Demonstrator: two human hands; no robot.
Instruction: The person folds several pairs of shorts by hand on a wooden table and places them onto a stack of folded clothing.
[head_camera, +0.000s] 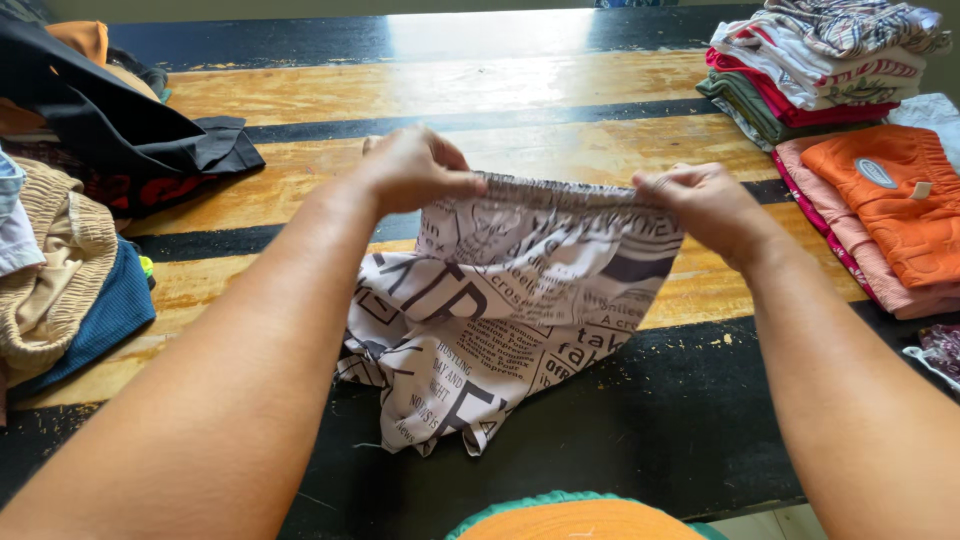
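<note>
A pair of white shorts with black newspaper-style print (500, 310) hangs just above the striped wooden table (450, 95). My left hand (415, 170) pinches the left end of the gathered elastic waistband. At the right end of that band, my right hand (705, 205) grips the same garment. The waistband is stretched flat between both hands, and the legs of the shorts drape down onto the dark band of the table in front of me.
Loose clothes lie at the left: a black garment (120, 130), a beige knit (50, 270) and a blue piece (115, 310). Folded stacks stand at the right: a mixed pile (810, 75) and orange shorts (890, 200) on pink ones.
</note>
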